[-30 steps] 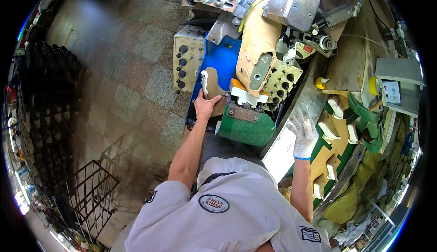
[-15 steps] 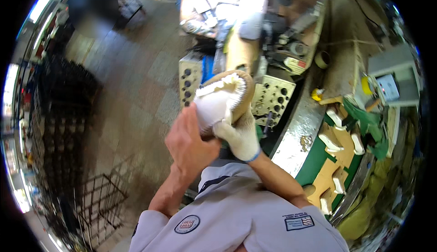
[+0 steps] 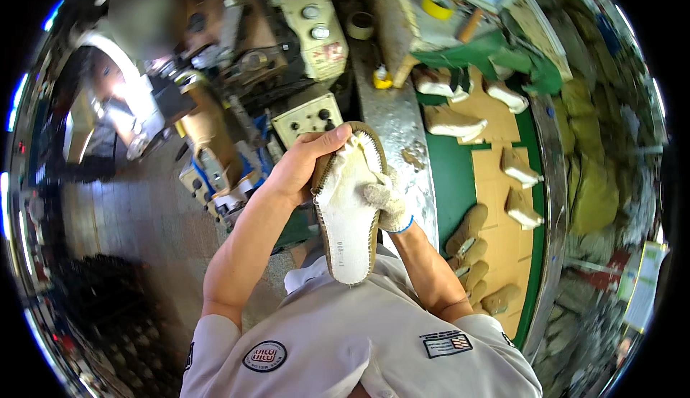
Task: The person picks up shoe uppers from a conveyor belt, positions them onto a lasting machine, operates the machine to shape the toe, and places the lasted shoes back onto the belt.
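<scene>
In front of my torso I hold a tan shoe upper point(image 3: 352, 225), its underside up and its toe pointing away from me. A white insole covers most of that side, and the upper's gathered, pleated edge is folded over around the rim. My bare left hand point(image 3: 296, 164) is closed on the toe's left side, thumb on top near the tip. The right hand point(image 3: 392, 204), in a pale knitted glove, grips the right side at mid-length, thumb over the insole. Whatever is inside the upper is hidden.
A green conveyor belt point(image 3: 449, 175) on my right carries cardboard sheets point(image 3: 496, 215) and several tan shoe uppers point(image 3: 453, 121). A machine with control panels point(image 3: 309, 114) stands ahead on the left. Beyond the metal ledge point(image 3: 381, 118) are a yellow tape roll point(image 3: 437, 5) and green cloth point(image 3: 496, 57).
My view has swung right, bringing the belt closer to the middle. The shoe upper now shows its whole underside; my left hand has moved from its near end to the toe.
</scene>
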`<state>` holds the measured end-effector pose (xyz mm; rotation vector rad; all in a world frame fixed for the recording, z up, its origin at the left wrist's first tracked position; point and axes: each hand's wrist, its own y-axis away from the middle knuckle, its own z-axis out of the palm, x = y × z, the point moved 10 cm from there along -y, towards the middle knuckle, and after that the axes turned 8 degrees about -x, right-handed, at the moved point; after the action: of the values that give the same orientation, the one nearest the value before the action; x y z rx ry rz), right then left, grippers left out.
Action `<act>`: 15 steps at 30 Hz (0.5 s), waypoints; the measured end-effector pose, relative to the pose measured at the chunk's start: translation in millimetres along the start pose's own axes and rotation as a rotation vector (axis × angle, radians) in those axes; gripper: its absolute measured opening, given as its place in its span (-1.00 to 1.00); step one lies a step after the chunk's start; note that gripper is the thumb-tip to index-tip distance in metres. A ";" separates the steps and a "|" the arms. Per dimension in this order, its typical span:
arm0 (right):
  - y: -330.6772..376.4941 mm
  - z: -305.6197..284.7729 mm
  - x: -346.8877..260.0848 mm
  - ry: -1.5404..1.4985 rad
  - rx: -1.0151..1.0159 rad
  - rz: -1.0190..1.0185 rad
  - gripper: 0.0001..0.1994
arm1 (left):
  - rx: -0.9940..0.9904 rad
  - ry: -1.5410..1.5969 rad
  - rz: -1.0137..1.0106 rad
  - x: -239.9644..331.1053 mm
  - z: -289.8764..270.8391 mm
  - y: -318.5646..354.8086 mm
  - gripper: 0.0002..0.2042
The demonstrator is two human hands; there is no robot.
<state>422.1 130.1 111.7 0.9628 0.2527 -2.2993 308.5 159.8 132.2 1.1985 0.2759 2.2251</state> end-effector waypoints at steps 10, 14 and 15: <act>107.7 -89.2 19.0 -0.295 0.255 0.113 0.03 | -0.354 -0.347 -0.003 -56.1 120.2 -35.8 -0.64; 118.4 -97.8 0.4 -0.342 0.093 -0.105 -0.02 | -0.302 -0.722 0.055 -55.3 150.6 -43.8 -0.67; 121.6 -99.8 -4.8 -0.297 0.042 -0.144 -0.03 | -0.303 -0.796 0.102 -53.4 160.8 -45.2 -0.69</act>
<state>557.0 76.3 51.2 0.6282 0.1530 -2.5511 480.0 150.0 167.5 1.8127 -0.4301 1.6102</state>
